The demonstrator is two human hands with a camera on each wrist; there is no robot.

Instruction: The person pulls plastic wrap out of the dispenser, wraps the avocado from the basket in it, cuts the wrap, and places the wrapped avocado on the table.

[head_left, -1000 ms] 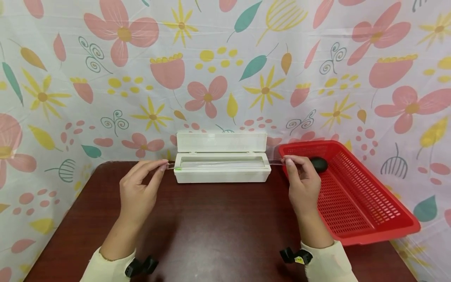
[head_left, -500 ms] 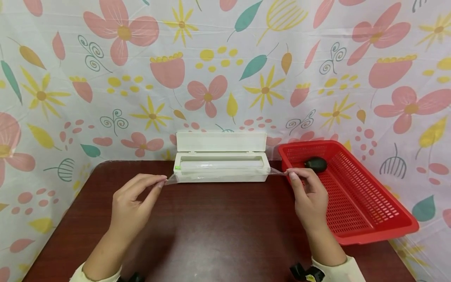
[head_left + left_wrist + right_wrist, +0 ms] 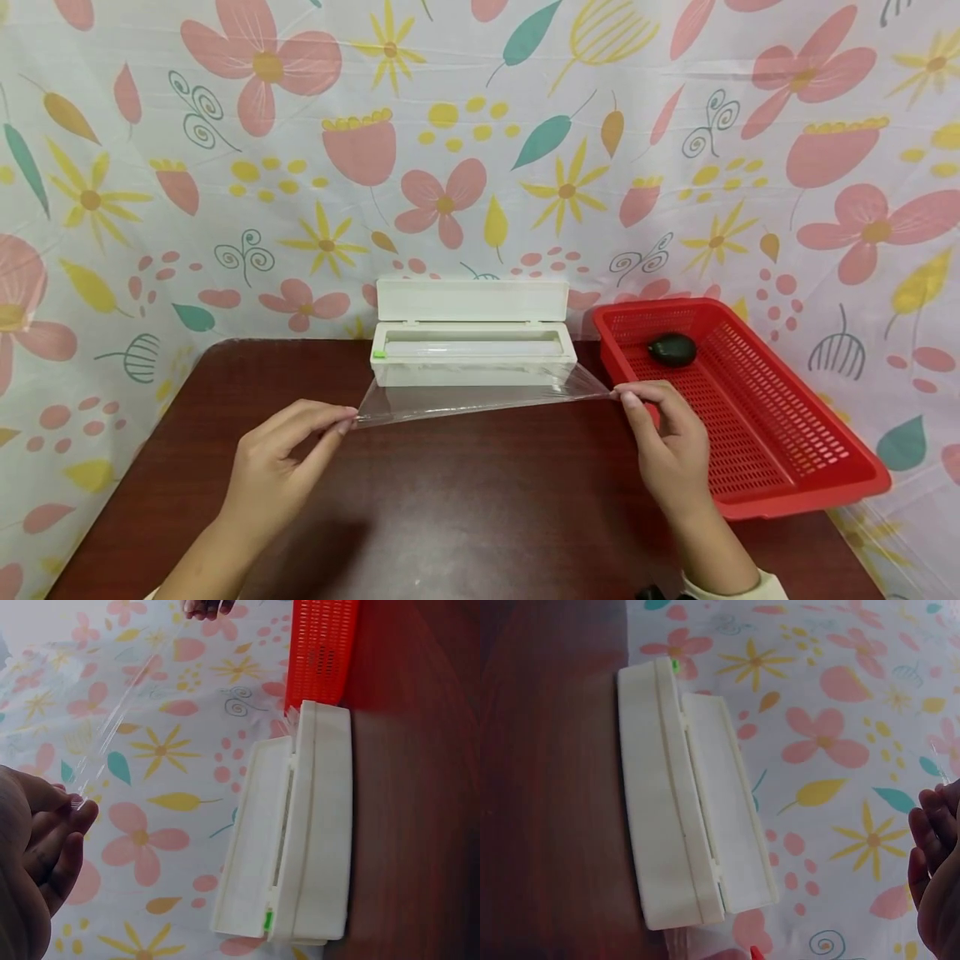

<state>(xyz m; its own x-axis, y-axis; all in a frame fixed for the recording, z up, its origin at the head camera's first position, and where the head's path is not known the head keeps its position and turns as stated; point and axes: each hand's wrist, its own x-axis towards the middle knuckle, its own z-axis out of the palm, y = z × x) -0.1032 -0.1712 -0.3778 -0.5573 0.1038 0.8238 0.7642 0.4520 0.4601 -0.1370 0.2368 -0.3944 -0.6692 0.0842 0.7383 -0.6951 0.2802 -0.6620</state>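
Note:
A clear sheet of plastic wrap [image 3: 465, 402] stretches out over the front of a white wrap dispenser box [image 3: 474, 375], whose lid [image 3: 472, 300] stands raised at the back. Inside the box lies the pale roll [image 3: 472, 348]. My left hand [image 3: 288, 458] pinches the sheet's left front corner between thumb and fingertips. At the opposite corner my right hand [image 3: 671, 446] pinches the film, with the right end slightly higher. In the left wrist view the film [image 3: 124, 712] runs as a taut band from the left fingers. The right wrist view shows the right hand [image 3: 937, 847] at its edge.
On the right stands a red perforated basket [image 3: 780, 500], with a dark green oval object [image 3: 672, 350] inside near its far left corner. A floral cloth [image 3: 480, 125] hangs behind the dark brown table [image 3: 465, 517]. A green slider [image 3: 378, 355] sits at the box's left end.
Both hands have drawn back toward the body and slightly apart, pulling the film out of the box. A narrow strip has become a wider sheet. The box and basket have stayed put.

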